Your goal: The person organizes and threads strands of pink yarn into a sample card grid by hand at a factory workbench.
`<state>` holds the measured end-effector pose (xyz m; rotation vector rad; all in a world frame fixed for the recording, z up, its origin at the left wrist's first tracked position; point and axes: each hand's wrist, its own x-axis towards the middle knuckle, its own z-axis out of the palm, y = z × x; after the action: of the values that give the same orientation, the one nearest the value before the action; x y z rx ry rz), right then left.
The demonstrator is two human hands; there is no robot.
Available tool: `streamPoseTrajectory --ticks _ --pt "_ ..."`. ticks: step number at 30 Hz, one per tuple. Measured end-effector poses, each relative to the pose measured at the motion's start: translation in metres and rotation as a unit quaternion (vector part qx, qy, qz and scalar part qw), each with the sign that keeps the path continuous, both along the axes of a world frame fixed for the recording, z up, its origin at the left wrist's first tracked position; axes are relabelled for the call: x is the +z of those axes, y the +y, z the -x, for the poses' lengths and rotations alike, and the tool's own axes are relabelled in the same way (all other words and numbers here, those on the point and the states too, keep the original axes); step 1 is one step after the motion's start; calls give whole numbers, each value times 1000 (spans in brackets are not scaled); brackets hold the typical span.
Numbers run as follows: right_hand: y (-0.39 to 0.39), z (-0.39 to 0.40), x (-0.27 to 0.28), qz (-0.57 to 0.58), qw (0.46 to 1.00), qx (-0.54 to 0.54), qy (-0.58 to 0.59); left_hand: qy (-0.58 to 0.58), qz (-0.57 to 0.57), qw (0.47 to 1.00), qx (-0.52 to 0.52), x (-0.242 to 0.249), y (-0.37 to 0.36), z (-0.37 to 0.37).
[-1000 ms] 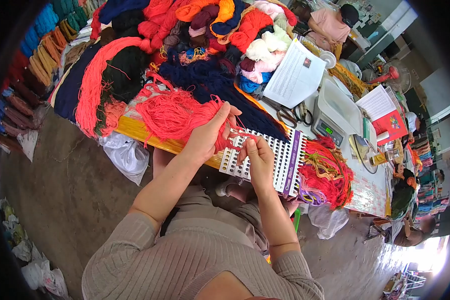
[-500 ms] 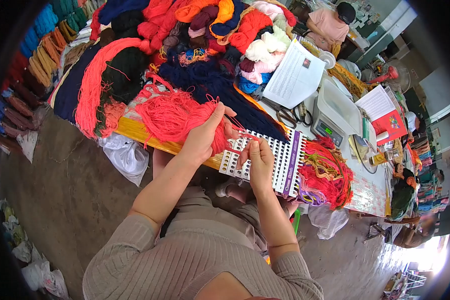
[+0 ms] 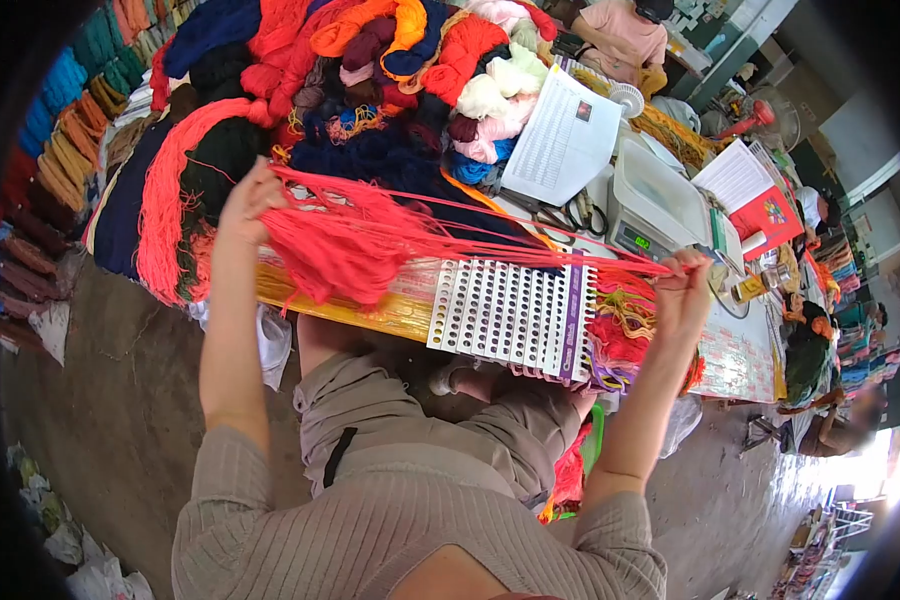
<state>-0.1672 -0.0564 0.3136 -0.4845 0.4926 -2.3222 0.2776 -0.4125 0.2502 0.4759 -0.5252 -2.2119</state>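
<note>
Coral-red yarn (image 3: pixel 345 245) lies loosely bunched over the table's near edge, with several strands stretched to the right. My left hand (image 3: pixel 255 203) is closed on the yarn at its upper left end. My right hand (image 3: pixel 684 278) pinches the far ends of the strands, above the right part of the table. Beneath the strands lies a white card with rows of punched holes and a purple strip (image 3: pixel 573 320). Multicoloured threads (image 3: pixel 620 345) hang at the card's right edge, partly behind my right forearm.
Heaped skeins (image 3: pixel 370 50) cover the back left. A printed sheet (image 3: pixel 562 135), scissors (image 3: pixel 592 215), a scale (image 3: pixel 637 240) bearing a clear tub (image 3: pixel 665 190), and a red booklet (image 3: pixel 767 215) are on the table. A person (image 3: pixel 625 35) sits at the back.
My hands have moved far apart, the left one up and left, the right one up and right. The strands between them are now drawn out long across the card. The view has shifted slightly.
</note>
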Motion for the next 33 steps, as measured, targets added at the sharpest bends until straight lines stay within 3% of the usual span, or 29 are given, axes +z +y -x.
streamPoseTrajectory --ticks 7,10,11,13,14,15,16,17,18,20,22,23,24,25,27,28,29,30,33 --pt "96 176 -2 -123 983 -115 69 13 0 993 117 9 -100 -107" --pt "154 270 11 -265 906 -321 81 -19 12 982 186 20 -138 -146" --pt "162 263 30 -293 867 -397 66 -28 39 976 214 20 -155 -162" --pt "224 348 37 -291 847 -440 62 -9 -2 953 304 29 -201 -204" --pt "234 349 48 -292 819 -491 59 8 -28 931 364 36 -217 -219" --pt "241 348 66 -293 787 -540 55 94 19 925 367 45 -208 -223" --pt "236 337 78 -292 781 -538 123 179 66 911 367 56 -193 -223" --pt "220 312 90 -290 771 -533 191 235 71 892 379 72 -181 -213" --pt "168 231 110 -293 769 -538 181 233 72 893 378 87 -163 -198" --pt "131 210 91 -307 783 -448 302 263 109 932 224 109 -114 -154" --pt "83 173 60 -477 598 -420 488 312 147 939 18 105 -48 -69" --pt "61 166 27 -469 643 -335 504 243 177 953 35 89 -32 -31" --pt "23 102 9 -386 723 -261 510 128 168 975 68 75 -7 5" --pt "-2 72 -20 -364 744 -187 528 61 167 983 55 63 25 38" --pt "-42 -24 -34 -452 634 -119 616 -14 75 996 -37 24 64 90" --pt "-59 -42 -60 -412 686 -58 597 -42 38 995 -85 -4 76 111" --pt "-75 -51 -93 -395 698 -7 597 -119 16 986 -115 -11 101 129" --pt "-89 -64 -112 -404 696 23 592 -100 -15 974 -204 -44 104 142" --pt "-112 -87 -144 -434 704 40 561 -195 -70 933 -293 -84 133 171"
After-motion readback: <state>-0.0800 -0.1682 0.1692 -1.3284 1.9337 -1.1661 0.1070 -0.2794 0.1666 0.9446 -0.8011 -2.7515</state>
